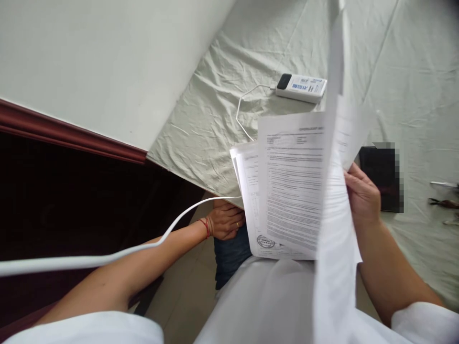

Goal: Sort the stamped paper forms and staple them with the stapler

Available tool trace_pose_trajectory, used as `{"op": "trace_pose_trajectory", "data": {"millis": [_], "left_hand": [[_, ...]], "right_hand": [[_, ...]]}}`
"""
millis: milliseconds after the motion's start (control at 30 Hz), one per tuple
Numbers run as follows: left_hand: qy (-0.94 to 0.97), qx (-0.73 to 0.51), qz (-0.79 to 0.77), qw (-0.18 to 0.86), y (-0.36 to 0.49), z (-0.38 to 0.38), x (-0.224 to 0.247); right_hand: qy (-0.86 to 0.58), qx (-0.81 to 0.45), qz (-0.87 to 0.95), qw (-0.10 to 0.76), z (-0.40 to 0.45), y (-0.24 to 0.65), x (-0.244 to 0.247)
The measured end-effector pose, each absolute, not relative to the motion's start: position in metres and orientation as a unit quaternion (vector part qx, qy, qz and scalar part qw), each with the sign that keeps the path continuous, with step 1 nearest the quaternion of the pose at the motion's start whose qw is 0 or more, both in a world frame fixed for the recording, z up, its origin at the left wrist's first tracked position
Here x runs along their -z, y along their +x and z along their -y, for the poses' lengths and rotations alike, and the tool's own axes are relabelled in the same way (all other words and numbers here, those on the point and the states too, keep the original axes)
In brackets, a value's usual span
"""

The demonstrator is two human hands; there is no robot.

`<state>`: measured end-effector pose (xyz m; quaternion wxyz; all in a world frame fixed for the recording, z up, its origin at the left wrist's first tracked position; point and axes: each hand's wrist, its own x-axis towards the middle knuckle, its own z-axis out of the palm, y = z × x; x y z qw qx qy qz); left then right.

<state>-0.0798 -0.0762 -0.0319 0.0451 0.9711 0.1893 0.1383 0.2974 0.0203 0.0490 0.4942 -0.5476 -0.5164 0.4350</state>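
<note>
My right hand (364,196) pinches a turned paper sheet (335,229) between thumb and fingers, and the sheet stands nearly edge-on to me. Beneath it, a printed page (292,186) with dense text lies over other sheets. A round dark stamp (266,241) shows near the bottom of a lower sheet (253,205). The papers spread from the covered surface's edge toward my lap. My left hand (225,220), with a ring and a red bracelet, rests flat on my dark-blue trouser leg, left of the papers. Its fingertips are close to the lower sheets.
A white power bank (301,88) lies on the pale green cloth (201,119) with a white cable (238,107) attached. A thicker white cable (118,258) crosses above my left forearm. A dark, partly blurred flat object (378,179) and keys (444,203) lie on the right.
</note>
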Motion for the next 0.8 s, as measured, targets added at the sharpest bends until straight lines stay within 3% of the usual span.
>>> {"op": "trace_pose_trajectory", "data": {"millis": [133, 400, 633, 800], "left_hand": [[0.974, -0.130, -0.178, 0.045, -0.082, 0.077, 0.038], [0.972, -0.125, -0.193, 0.044, -0.079, 0.077, 0.031], [0.973, -0.129, -0.187, 0.043, -0.081, 0.076, 0.032], [0.973, -0.125, -0.189, 0.045, -0.081, 0.076, 0.031]], "right_hand": [[-0.484, -0.554, 0.414, 0.536, -0.018, 0.296, -0.032], [-0.577, -0.244, 0.676, 0.388, -0.013, 0.297, -0.033], [-0.609, -0.160, 0.701, 0.335, -0.018, 0.293, -0.024], [-0.654, -0.206, 0.666, 0.294, -0.018, 0.293, -0.022]]}}
